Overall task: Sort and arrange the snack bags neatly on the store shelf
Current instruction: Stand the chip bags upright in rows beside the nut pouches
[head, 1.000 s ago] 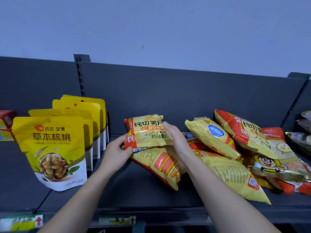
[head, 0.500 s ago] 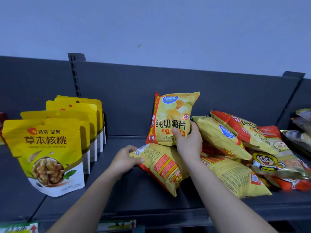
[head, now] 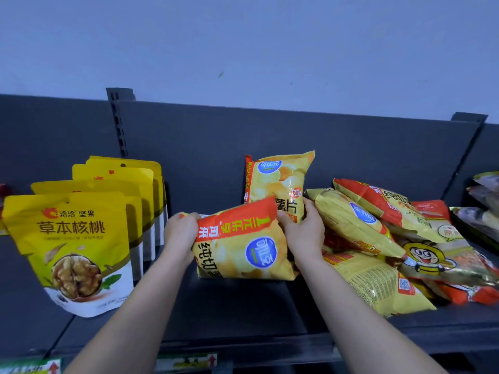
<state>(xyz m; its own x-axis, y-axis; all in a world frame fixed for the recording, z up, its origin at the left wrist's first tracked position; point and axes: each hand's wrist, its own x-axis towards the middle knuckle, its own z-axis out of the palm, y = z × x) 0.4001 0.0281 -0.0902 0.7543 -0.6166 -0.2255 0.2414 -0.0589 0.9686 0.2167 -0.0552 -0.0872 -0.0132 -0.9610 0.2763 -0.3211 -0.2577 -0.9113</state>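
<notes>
Left hand [head: 179, 233] grips a yellow-red foil chip bag [head: 243, 249] sideways, top pointing right; right hand [head: 303, 233] clasps its upright twin [head: 278, 179].

The light is soft, a bit dim and bluish. Dark shadows lie on the shelf [head: 243, 306]. Straight lines bend near the edges. The far-right bags [head: 483, 211] look blurry.
</notes>
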